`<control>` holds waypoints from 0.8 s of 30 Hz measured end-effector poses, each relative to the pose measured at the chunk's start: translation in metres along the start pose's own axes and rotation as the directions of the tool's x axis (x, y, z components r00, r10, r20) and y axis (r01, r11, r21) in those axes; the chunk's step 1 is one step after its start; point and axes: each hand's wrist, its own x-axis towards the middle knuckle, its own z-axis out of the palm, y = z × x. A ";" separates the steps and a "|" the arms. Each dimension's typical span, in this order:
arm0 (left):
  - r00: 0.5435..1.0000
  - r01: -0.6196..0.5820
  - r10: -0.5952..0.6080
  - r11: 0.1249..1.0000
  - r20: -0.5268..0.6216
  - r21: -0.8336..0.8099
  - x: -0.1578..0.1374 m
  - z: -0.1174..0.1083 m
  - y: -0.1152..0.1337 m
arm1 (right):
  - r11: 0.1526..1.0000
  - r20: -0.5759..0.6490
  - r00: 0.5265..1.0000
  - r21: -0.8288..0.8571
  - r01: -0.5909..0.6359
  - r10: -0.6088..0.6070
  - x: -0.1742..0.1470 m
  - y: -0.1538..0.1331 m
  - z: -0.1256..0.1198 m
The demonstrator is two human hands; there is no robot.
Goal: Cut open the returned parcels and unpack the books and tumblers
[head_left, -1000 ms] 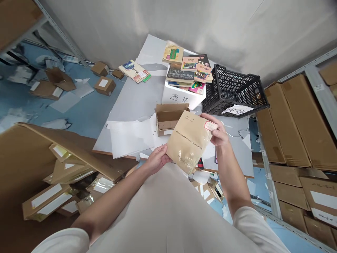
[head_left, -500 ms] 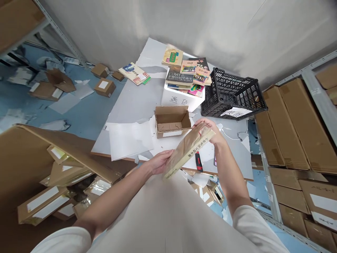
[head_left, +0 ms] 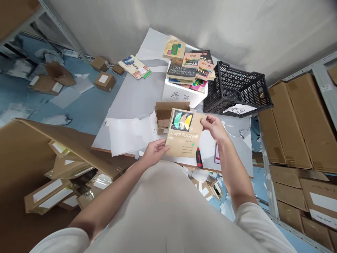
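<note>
Between my two hands is a tan book (head_left: 183, 135), its cover facing up at me, with green, tan and yellow shapes on a dark square. My left hand (head_left: 156, 151) pinches its lower left edge. At the upper right edge, my right hand (head_left: 214, 127) grips it with the thumb on top. Behind the book stands an open cardboard box (head_left: 162, 117), partly covered by it. A red and black utility knife (head_left: 199, 159) lies just below the book on the table (head_left: 126, 102).
A white bin (head_left: 181, 97) heaped with books stands beside a black plastic crate (head_left: 238, 89). More books (head_left: 134, 66) lie at the table's left edge. White paper (head_left: 131, 135), a phone (head_left: 217, 153) and a large carton (head_left: 65, 144) of parcels are near. Boxes (head_left: 297, 119) fill the right shelf.
The book has turned from showing its spine to showing its front cover. Both hands have shifted with it, still holding its opposite edges.
</note>
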 end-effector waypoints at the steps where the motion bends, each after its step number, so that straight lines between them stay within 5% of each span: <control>1: 1.000 -0.009 0.009 1.000 0.001 -0.008 0.001 0.001 0.001 | 1.000 -0.004 1.000 0.011 0.008 -0.008 0.002 0.001 -0.001; 7: 0.999 0.015 -0.018 0.997 -0.034 -0.069 0.008 0.005 0.006 | 0.998 0.056 0.998 0.067 -0.018 0.014 0.007 0.002 -0.011; 13: 0.993 -0.048 0.037 0.994 -0.111 -0.095 0.029 0.009 0.010 | 0.986 0.259 0.960 0.101 -0.133 0.103 -0.029 0.023 0.006; 17: 0.990 -0.109 0.105 0.993 -0.097 -0.043 0.058 0.017 0.028 | 0.978 0.086 0.988 0.151 -0.141 0.129 -0.035 0.034 0.019; 20: 0.974 -0.173 0.185 0.980 -0.130 0.098 0.069 0.015 0.038 | 0.978 -0.076 0.996 0.208 -0.030 0.046 -0.007 0.025 0.004; 22: 0.930 -0.184 0.269 0.930 -0.251 0.317 0.063 0.002 0.033 | 0.974 -0.161 0.986 0.217 0.071 -0.036 0.025 0.013 -0.019; 24: 0.842 -0.061 0.372 0.786 -0.391 0.616 0.048 -0.021 0.013 | 0.971 -0.218 0.970 0.188 0.149 -0.107 0.065 -0.001 -0.049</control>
